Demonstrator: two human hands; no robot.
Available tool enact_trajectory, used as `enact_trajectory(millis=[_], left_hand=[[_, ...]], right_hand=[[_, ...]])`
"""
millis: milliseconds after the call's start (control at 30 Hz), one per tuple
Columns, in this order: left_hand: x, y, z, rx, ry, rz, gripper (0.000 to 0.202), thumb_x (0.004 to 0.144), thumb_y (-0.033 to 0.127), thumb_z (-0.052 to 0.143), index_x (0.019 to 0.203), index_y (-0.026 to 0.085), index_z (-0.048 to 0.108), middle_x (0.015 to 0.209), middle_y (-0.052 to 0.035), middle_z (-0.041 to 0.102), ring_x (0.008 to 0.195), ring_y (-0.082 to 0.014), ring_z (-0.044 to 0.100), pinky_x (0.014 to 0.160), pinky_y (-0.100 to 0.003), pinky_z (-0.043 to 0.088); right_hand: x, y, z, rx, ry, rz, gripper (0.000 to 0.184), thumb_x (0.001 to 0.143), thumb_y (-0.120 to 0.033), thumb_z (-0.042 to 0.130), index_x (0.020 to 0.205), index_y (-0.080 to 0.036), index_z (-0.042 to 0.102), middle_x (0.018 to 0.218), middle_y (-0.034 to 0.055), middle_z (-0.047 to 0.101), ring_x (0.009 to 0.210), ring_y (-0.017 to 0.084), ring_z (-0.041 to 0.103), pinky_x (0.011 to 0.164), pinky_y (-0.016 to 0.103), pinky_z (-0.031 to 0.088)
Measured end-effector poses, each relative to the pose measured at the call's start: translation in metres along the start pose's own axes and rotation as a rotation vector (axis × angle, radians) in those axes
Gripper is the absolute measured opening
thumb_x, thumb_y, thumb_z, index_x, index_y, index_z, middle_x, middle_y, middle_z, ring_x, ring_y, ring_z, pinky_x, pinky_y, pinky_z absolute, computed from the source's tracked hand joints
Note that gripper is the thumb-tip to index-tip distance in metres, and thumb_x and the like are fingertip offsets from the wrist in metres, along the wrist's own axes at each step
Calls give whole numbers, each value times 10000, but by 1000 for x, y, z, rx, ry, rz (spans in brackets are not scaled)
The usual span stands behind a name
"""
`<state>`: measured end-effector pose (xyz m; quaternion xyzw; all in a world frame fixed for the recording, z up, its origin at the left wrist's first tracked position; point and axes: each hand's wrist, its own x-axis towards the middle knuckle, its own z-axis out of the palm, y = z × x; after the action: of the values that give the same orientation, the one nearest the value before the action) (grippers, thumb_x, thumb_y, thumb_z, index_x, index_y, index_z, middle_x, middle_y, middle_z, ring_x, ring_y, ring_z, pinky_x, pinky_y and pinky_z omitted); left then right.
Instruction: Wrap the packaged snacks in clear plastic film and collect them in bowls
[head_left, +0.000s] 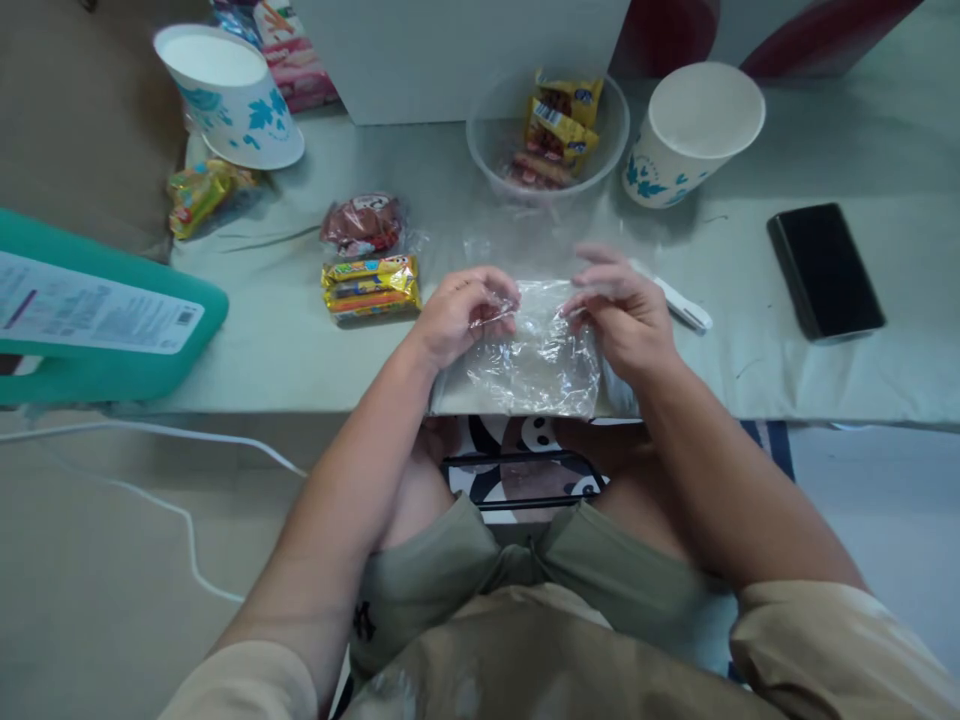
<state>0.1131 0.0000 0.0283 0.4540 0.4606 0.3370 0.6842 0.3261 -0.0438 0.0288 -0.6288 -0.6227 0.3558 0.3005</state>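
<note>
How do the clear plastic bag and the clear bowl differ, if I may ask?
The bag looks limp and crinkled, while the bowl keeps a round shape. The left hand and right hand are at the bag's far edge; the bowl stands untouched farther back, with wrapped snacks inside. Both are see-through.

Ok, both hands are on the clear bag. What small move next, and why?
Probably ease the left hand and right hand slightly apart to spread the upper part of the clear bag. Their fingers are at opposite sides of it, and the plastic looks wrinkled between and below them. Whether its mouth is open can't be told, so a light pull seems sensible.
</note>
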Motion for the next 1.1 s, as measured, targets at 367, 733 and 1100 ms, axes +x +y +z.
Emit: enact_trajectory(millis=[367, 733, 1100], left_hand=[[6, -8, -11, 316, 186, 231, 485, 879, 629, 630, 650, 202, 612, 622, -20, 587, 594, -123, 516, 580, -262, 424], [-2, -3, -3, 2, -103, 2, 488, 723, 330, 802, 1147, 218, 589, 1065, -71, 725, 926, -209, 753, 764, -315, 593], [-4, 0, -5, 62, -88, -46, 293, 774, 320, 710, 1051, 253, 644, 567, 70, 589, 422, -109, 535, 442, -232, 428]], right_hand=[[8, 14, -3, -138, -29, -55, 724, 934, -374, 580, 1612, -409, 326, 1647, 129, 404, 1166, 294, 691, 803, 411, 596], [3, 3, 0, 30, -3, 44, 789, 960, -498, 548, 1645, -298, 211, 1220, 121, 698, 1049, 265, 709, 830, 402, 575], [-2, 10, -1, 496, -102, 85, 265, 855, -427, 628, 1057, -262, 585, 636, -59, 508, 543, 140, 472, 561, 281, 399]])
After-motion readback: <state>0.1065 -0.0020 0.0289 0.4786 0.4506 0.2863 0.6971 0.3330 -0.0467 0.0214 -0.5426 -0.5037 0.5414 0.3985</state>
